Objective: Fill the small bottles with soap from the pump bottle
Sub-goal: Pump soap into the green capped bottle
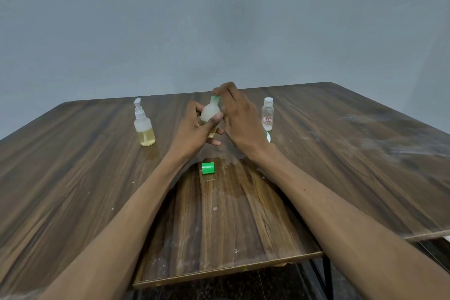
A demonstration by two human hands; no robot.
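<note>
A: Left hand (194, 126) first. Fingers and thumb wrapped round the body of a small frosted bottle (210, 112), lifted off the counter (341, 153) and tilted a little toward the right. Likely held up so the neck is easy to reach.

B: And the right hand (239, 119)?

A: Fingertips pinched on a green cap (215, 98) at the bottle's mouth. Blurred there, so can't tell whether the cap is going on or coming off. Yellowish soap shows low in the bottle, below the left thumb; I'd judge this one has had its fill and is being closed.

B: Outward from the hands?

A: Clock centred on the held bottle. At 9 o'clock, well apart: the pump bottle (143, 124), upright, amber soap in its lower part, parked clear of the working hands. At 3 o'clock, near the right hand: a clear small bottle (267, 114) with white cap and a red-lettered label, standing; contents look clear, fill level uncertain. At 6 o'clock, between the forearms: a second green cap (208, 168) lying on its side, a wet patch around it.

B: Anything else?

A: A white-and-green edge peeks out behind the right wrist. Can't identify it.
</note>
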